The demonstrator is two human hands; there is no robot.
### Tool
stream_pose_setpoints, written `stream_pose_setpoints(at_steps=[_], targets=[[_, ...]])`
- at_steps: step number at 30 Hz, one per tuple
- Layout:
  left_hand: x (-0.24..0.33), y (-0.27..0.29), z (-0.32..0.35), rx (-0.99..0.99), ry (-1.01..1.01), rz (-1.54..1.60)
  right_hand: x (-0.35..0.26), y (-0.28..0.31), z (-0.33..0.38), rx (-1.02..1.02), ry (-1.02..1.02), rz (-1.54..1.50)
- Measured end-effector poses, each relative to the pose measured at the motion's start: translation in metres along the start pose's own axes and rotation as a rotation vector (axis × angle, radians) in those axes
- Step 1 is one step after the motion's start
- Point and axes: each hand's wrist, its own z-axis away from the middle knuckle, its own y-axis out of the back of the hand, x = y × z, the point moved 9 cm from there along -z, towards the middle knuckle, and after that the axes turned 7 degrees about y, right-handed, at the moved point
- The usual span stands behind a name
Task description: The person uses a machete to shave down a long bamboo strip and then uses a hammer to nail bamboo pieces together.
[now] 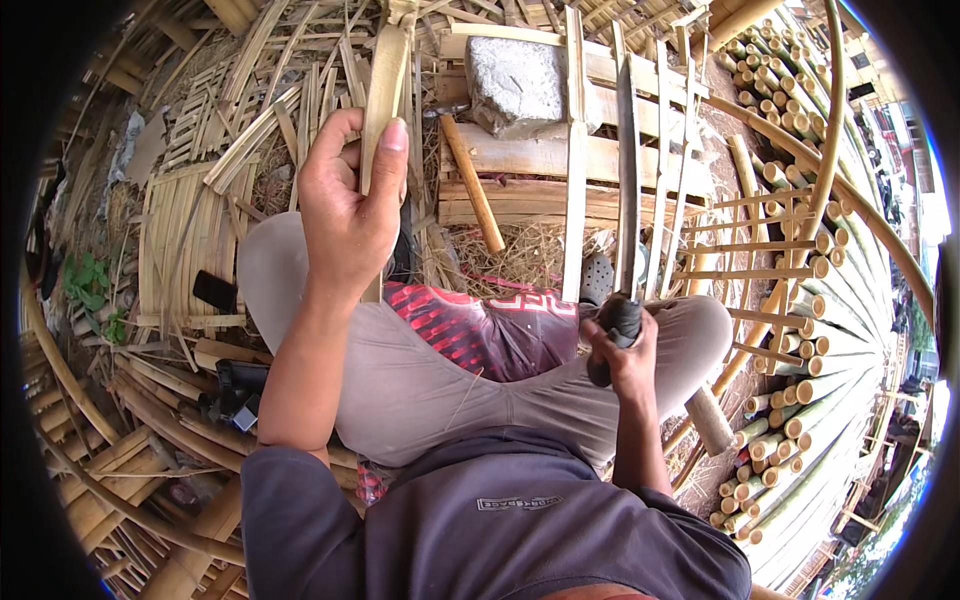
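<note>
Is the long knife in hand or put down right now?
In hand: the right hand grips the long knife by its dark handle, blade pointing away from the body.

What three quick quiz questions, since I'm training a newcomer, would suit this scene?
1. What does the left hand hold?
2. True or false: the right hand grips a long, black-handled metal blade.
3. The rough, grey, blocky stone rests on: (a) the person's lap; (b) pale wooden slats; (c) the person's shirt.

Key: 1. A long, flat, pale bamboo strip. 2. True. 3. b.
</note>
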Motion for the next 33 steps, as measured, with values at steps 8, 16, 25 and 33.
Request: stream_pose_setpoints(at_steps=[8,16,25,33], targets=[[0.017,0.072,0.009,0.268,-0.053,0.197,-0.021,-0.133,0.016,-0.476,0.125,0.019],[0.017,0.062,0.011,0.151,0.011,0.198,-0.008,-0.312,-0.107,-0.655,0.195,0.218],[-0.009,0.084,0.006,0.195,0.078,0.055,-0.003,-0.472,-0.161,-0.726,0.377,0.365],[-0.009,0.061,0.007,0.115,0.036,-0.214,-0.171,-0.273,-0.137,-0.64,0.294,-0.867]])
